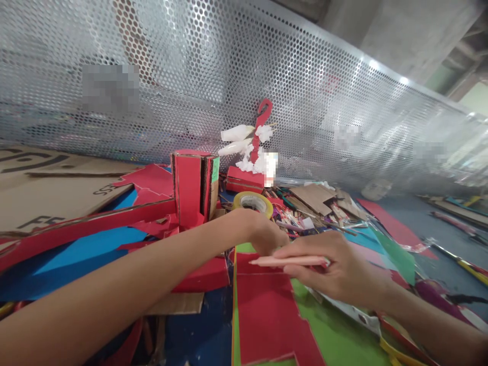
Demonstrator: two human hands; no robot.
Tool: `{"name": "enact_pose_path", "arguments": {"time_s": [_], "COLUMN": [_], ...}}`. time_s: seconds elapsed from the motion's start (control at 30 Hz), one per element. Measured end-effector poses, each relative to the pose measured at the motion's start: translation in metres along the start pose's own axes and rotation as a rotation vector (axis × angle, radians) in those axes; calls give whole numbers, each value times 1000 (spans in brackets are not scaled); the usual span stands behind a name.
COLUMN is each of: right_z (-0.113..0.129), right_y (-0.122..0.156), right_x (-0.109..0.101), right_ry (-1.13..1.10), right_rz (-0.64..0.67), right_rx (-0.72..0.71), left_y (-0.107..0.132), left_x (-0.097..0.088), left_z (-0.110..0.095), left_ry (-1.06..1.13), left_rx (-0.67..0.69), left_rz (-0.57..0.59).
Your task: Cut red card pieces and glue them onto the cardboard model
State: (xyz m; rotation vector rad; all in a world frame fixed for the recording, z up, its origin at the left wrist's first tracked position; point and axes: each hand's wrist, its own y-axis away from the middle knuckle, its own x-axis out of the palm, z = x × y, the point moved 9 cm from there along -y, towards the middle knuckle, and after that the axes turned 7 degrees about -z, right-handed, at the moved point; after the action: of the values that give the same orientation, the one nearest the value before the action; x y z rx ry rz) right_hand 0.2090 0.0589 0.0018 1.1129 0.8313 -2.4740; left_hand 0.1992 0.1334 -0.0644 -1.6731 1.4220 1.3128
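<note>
My right hand [335, 262] pinches a pale pink pencil [290, 261], which lies sideways with its pointed tip toward the left. The pencil is over the far part of a red paper piece [267, 315] with cut edges. That red piece lies on a lime green sheet [331, 330]. My left hand [263, 234] bends down at the wrist beside the right one, near the far end of the red piece. Its fingers are mostly hidden, so their grip does not show. Just beyond my left hand lies a roll of yellowish tape [253, 202].
A red-covered cardboard box form [188, 188] stands at left, near blue paper [91, 254] and printed cardboard [57, 188]. Behind are a red stand with white petal shapes [238, 133] and a perforated metal panel [171, 76]. Cardboard scraps [314, 198] clutter the right.
</note>
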Motion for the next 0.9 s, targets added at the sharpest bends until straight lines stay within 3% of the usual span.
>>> {"name": "enact_pose_path", "arguments": {"time_s": [0.1, 0.27, 0.37, 0.47, 0.63, 0.8, 0.9], "right_z": [-1, -32, -42, -41, -46, -61, -73], "right_y": [18, 52, 57, 51, 54, 64, 69], "right_x": [-36, -83, -91, -87, -65, -37, -31], "right_ry": [-55, -261, -109, 156, 508, 636, 638], "right_rz": [-133, -411, -441, -299, 44, 241, 308], "right_rx": [-19, -24, -33, 7, 124, 92, 91], "left_y": [4, 12, 15, 17, 22, 28, 30], "left_x": [12, 8, 4, 0, -3, -2, 1], "left_z": [-7, -10, -9, -11, -18, -13, -4], "left_ry": [-74, -116, -190, -247, -321, -304, -265], "left_rx": [116, 129, 50, -48, -217, -351, -432], "left_rz": [158, 150, 116, 105, 125, 57, 61]}}
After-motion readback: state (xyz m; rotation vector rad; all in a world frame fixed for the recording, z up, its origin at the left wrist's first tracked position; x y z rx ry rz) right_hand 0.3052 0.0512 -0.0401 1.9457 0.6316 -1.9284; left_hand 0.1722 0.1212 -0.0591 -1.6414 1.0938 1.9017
